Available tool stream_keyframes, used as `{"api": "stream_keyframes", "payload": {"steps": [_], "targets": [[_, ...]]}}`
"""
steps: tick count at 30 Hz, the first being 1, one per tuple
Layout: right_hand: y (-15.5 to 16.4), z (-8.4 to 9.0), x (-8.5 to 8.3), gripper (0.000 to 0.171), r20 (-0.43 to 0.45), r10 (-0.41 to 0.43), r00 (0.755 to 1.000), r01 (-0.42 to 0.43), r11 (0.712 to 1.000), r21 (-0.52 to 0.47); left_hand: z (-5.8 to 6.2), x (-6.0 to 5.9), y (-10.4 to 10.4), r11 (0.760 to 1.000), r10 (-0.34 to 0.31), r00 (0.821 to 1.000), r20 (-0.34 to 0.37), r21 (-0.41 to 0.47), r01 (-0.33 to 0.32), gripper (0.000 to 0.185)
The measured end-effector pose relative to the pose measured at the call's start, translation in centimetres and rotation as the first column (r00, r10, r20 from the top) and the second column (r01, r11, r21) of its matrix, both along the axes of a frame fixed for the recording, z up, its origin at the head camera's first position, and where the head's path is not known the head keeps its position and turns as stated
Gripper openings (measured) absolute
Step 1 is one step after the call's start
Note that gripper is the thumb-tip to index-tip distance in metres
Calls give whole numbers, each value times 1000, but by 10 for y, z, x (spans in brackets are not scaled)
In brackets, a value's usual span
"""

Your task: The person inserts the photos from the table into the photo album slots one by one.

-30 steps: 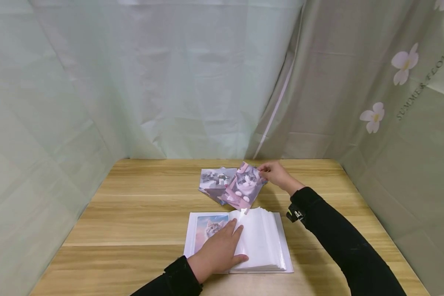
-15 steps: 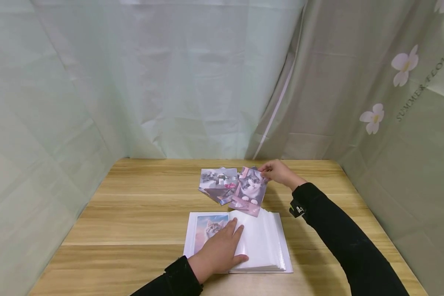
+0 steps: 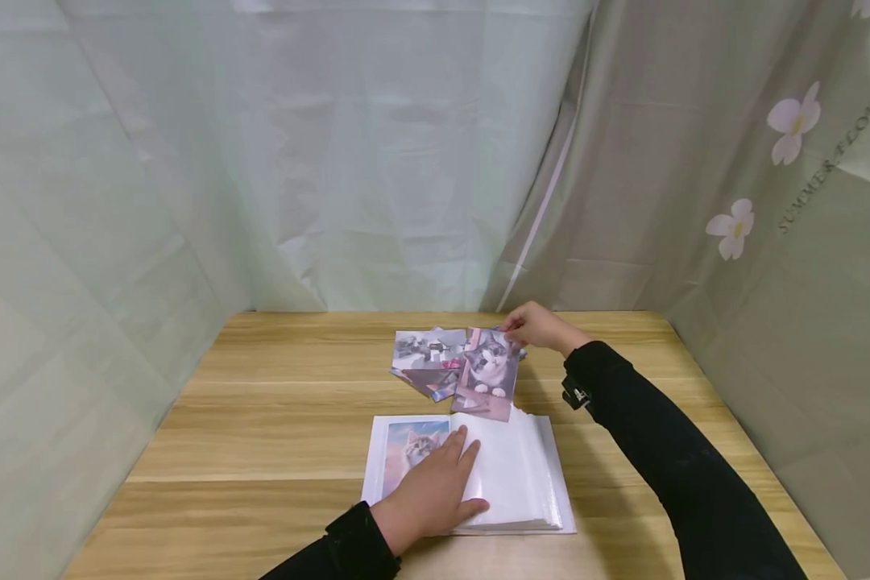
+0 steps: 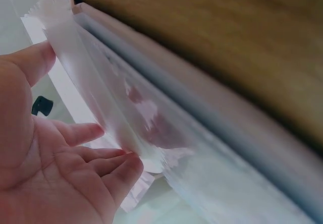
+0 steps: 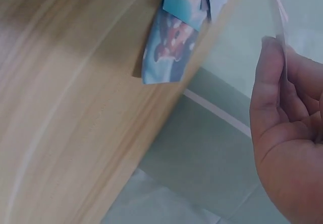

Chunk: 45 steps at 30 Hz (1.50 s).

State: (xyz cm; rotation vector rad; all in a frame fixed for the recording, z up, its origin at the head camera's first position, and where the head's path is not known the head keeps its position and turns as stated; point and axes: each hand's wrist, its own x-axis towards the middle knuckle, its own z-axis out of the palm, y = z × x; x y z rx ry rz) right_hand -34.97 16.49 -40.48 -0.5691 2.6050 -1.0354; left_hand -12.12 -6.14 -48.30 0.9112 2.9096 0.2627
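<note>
Photo album (image 3: 511, 475) lies open at the 6 o'clock side of the wooden table (image 3: 261, 419), a cat picture sleeved in its left page and a thick stack of clear pockets on the right. Left hand (image 3: 431, 491) rests flat on the pages, fingers straight. Loose photos (image 3: 428, 358) lie fanned at 12 o'clock from the album. Right hand (image 3: 540, 329) pinches the top corner of a cat photo (image 3: 489, 370), whose lower edge overlaps the album's far edge.
</note>
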Motion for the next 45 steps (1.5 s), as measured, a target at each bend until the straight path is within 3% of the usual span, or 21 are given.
{"api": "stream_keyframes", "payload": {"steps": [15, 30, 37, 45], "targets": [[-12, 11, -5, 13, 26, 63, 998, -65, 994, 85, 1, -1, 1, 1000, -8, 1000, 8, -9, 8, 83], [-20, 1, -1, 15, 51, 132, 990, -135, 989, 55, -1, -3, 1, 1000, -5, 1000, -1, -3, 5, 82], [-21, -5, 5, 14, 134, 152, 979, -158, 987, 36, -2, -2, 1, 1000, -11, 1000, -6, -2, 11, 83], [-25, -15, 8, 13, 158, 171, 973, -181, 982, 54, -1, -3, 0, 1000, -14, 1000, -16, 19, 14, 83]]}}
